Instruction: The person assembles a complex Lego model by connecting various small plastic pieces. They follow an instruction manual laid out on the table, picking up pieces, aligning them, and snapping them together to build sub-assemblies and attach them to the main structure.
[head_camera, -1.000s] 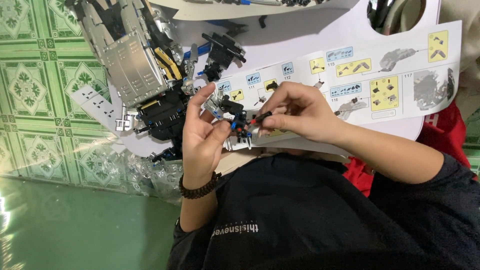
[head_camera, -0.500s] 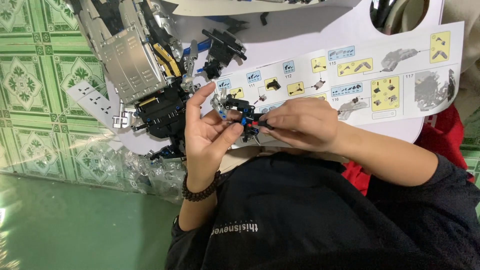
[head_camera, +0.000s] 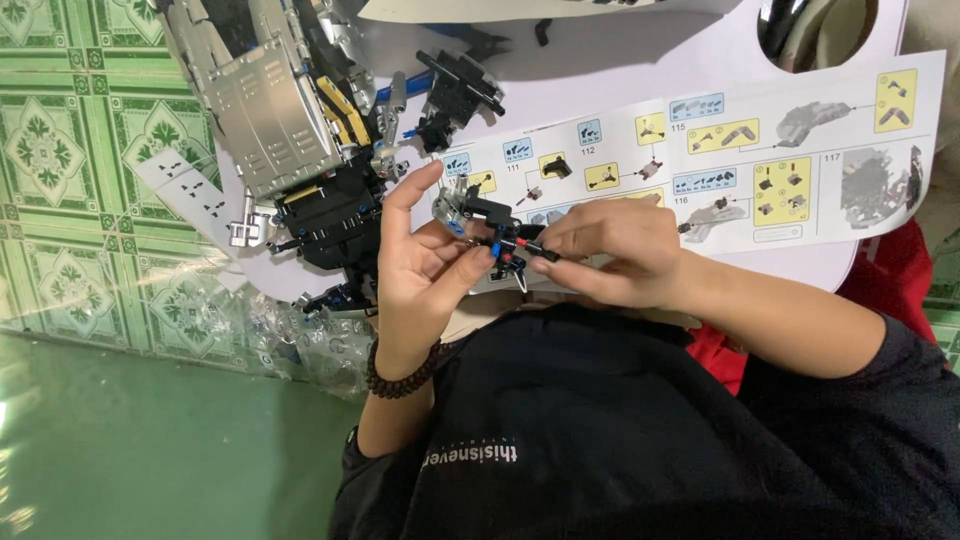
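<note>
The big model (head_camera: 300, 150) of silver panels and black beams, with yellow accents, stands largely built at the far left of the instruction sheet (head_camera: 700, 165), so most of the build looks done. What seems left is the small sub-assembly (head_camera: 495, 235) of black, grey, red and blue pieces now in hand, plus whatever joins it to the main body; a separate black assembly (head_camera: 455, 90) lies above the sheet's left end, apart from the model. The sheet lies unfolded on a white board (head_camera: 620, 60), its step panels showing small parts and a larger grey section, which suggests several steps remain. Crumpled clear plastic bags (head_camera: 260, 320) lie below the model on the green patterned floor (head_camera: 70, 150), so many parts have probably already been unpacked.

The left hand (head_camera: 420, 270) is raised just in front of the sheet's left edge, palm turned toward the chest, index finger straight up and the thumb and other fingers curled to support the sub-assembly from the left. A dark bead bracelet (head_camera: 400, 375) circles its wrist. The right hand (head_camera: 610, 250) comes in from the right, lying over the sheet's lower edge, knuckles up, its fingers (head_camera: 555, 268) pinched on the sub-assembly's right end, likely pressing a small pin or connector in. Both hands are closed on the piece, which is held clear of the board, close to the person's black shirt (head_camera: 620, 430).
</note>
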